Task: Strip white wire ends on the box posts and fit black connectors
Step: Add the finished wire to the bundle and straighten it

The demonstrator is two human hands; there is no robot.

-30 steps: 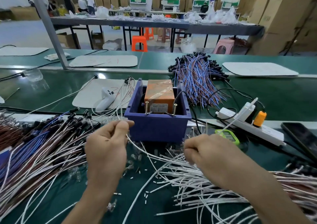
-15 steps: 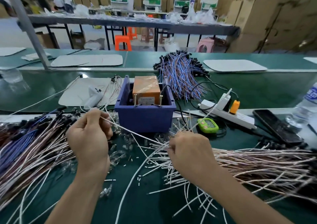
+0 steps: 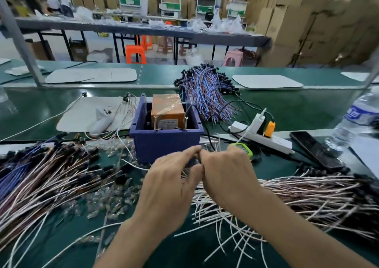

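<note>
The green tabletop (image 3: 180, 251) carries wire almost edge to edge: a bundle already tipped in black (image 3: 51, 185) towards the left edge, another bundle (image 3: 307, 192) towards the right edge, and the loose white wires (image 3: 215, 216) fanned out at the near edge under the wrists. The blue box (image 3: 166, 144) sits mid-tabletop just beyond the hands, its two upright posts (image 3: 155, 122) bare, with no wire at either.

What has changed is the spacing of the hands. Half a second ago they were apart with a white wire drawn between them; now the left hand (image 3: 170, 187) and right hand (image 3: 227, 175) meet, touching, just in front of the box's near wall. The left fingers (image 3: 194, 149) curl in against the thumb and the right fingers (image 3: 205, 155) fold in to meet them, both pinching at a small dark piece that looks like a black connector (image 3: 192, 162). The wire end itself is hidden between them, so I cannot tell whether it is seated.

I judge that stripping is done for this wire and the fitting step is in hand. The push needs the bare end lined up with the connector, which is small and mostly covered — a slip here would go unseen.
</note>
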